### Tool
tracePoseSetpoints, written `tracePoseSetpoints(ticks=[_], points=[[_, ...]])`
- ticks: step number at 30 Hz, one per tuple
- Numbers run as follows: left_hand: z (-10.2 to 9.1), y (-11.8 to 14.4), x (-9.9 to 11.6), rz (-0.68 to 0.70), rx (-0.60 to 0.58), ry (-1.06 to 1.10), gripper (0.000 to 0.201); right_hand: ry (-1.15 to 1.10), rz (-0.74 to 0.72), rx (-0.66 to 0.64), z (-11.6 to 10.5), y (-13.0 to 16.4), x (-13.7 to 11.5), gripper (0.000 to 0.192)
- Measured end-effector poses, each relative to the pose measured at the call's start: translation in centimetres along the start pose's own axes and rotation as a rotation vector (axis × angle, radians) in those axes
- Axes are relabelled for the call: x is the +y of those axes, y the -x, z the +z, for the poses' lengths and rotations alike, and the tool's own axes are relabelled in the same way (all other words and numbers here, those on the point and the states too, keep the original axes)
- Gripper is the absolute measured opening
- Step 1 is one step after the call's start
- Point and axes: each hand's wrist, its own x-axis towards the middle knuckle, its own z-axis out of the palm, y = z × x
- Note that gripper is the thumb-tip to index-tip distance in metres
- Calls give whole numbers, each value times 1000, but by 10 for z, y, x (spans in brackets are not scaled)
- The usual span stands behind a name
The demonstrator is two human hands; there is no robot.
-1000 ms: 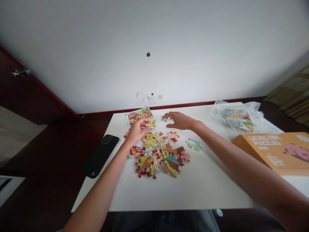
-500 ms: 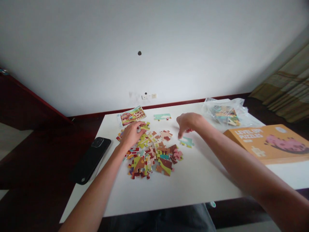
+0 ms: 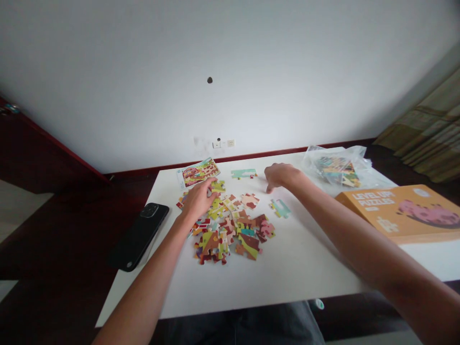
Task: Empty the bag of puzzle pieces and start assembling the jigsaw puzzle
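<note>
My left hand (image 3: 198,199) is at the far left of a mixed heap of puzzle pieces (image 3: 247,245), its thumb and forefinger closed around a yellow-green puzzle piece (image 3: 218,186). Over the table's far side, my right hand (image 3: 277,176) hovers with thumb and forefinger apart and no piece visible between them; its other fingers are partly hidden. Just below it lie light-blue puzzle pieces (image 3: 281,208). To its left is a flat pale-green joined strip of puzzle (image 3: 243,174). A farm picture sheet (image 3: 199,172) rests behind my left hand.
A black phone (image 3: 142,235) lies at the table's left edge. On the right are a clear plastic bag (image 3: 338,167) with more pieces inside and an orange puzzle box (image 3: 402,213). The white table (image 3: 294,268) stands close to the wall.
My right hand has lifted off the light-blue pieces and moved slightly away from me; those pieces now lie turned a little. My left hand stays at the same piece. The view shifted slightly.
</note>
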Motion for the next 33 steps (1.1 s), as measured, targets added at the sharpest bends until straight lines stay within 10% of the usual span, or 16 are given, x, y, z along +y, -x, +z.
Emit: tracePoseSetpoints(ticks=[5,10,19,33], points=[[1,-1,-1,3,-17,-14,48,-78,38,-363,-9,13,9,54],[2,-2,-2,-3,-15,-3,46,-96,-49,-465,4,3,9,55],[1,-2,1,0,-25,-15,46,25,45,-66,-4,-14,28,46],[4,-4,-4,76,11,-26,40,28,-64,-38,6,-23,22,51]])
